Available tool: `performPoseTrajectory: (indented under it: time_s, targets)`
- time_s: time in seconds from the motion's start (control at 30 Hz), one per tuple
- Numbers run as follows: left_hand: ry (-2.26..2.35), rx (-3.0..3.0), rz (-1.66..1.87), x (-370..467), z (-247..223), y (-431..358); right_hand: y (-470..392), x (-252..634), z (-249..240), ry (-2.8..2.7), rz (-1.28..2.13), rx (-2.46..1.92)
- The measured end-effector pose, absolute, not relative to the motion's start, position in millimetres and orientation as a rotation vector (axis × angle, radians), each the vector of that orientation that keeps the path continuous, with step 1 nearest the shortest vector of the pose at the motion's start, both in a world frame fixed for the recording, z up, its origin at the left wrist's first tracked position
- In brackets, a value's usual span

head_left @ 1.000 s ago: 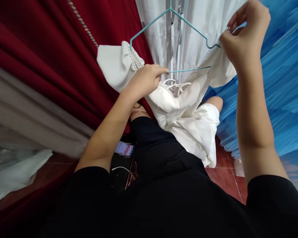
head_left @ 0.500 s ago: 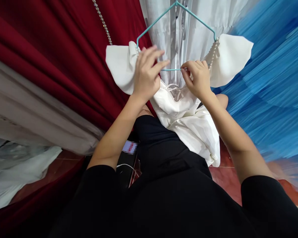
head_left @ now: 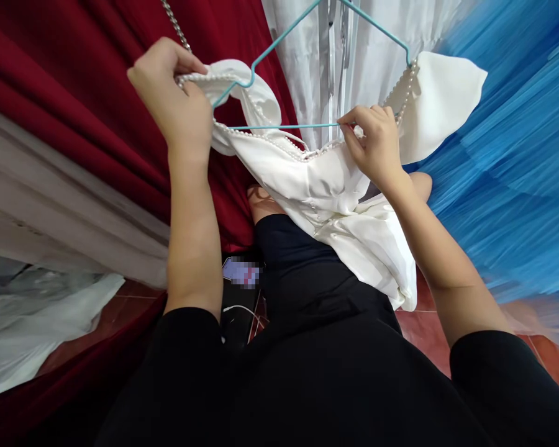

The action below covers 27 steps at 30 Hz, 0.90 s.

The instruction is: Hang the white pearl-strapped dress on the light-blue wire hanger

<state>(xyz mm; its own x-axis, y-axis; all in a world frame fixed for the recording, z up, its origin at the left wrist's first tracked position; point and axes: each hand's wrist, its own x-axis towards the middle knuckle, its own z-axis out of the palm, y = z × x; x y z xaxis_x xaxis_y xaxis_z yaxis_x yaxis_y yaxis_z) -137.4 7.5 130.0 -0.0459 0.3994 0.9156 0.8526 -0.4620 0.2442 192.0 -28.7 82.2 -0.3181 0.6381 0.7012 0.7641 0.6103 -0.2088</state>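
A white dress [head_left: 302, 180] with pearl-beaded edges hangs in front of me on a thin turquoise hanger [head_left: 284, 43]. Over at the left, my left hand [head_left: 174, 93] is closed on the dress's pearl-trimmed left strap, pulled out sideways. The hanger's left corner pokes through that strap opening. My right hand [head_left: 372, 139] pinches the hanger's bottom bar, close beside the beaded right strap [head_left: 405, 96]. A puffed right sleeve [head_left: 440, 105] spreads outward from the hanger's other shoulder. The dress's lower part lies bunched over my lap.
Dark red fabric [head_left: 97, 112] hangs at the left, with a beaded chain [head_left: 174, 25] against it. Blue tulle [head_left: 517, 155] fills the right side, and white cloth [head_left: 293, 74] hangs behind. Beside my leg, a phone [head_left: 240, 273] and white cable [head_left: 242, 308] rest on a black surface.
My left hand has moved left and closed on the dress strap, drawing it outward past the hanger's corner. The neckline is stretched wider. My right hand stays on the bar.
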Motion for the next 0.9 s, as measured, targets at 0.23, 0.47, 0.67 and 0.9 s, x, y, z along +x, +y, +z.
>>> performPoseTrajectory:
  time_s: [0.23,0.47,0.67,0.9]
  targets:
    - [-1.844,-2.031,-1.026,-162.6,89.9,-6.8,-28.1,189.7,81.4,-2.043,-0.18,-1.114]
    - [-1.088,-2.828,-0.78,-92.8,65.7,-47.2,-19.0,186.8,72.6,-2.026,-0.257,-1.076]
    - [-1.017,-2.542,-1.121,-38.4,103.1,-39.8,-36.7,191.0,82.0,-2.087,-0.231,-1.083]
    - [-1.348,-2.515,-0.949,-32.8,72.1,-6.7,-18.8,228.6,112.2,-1.754,-0.645,-0.999]
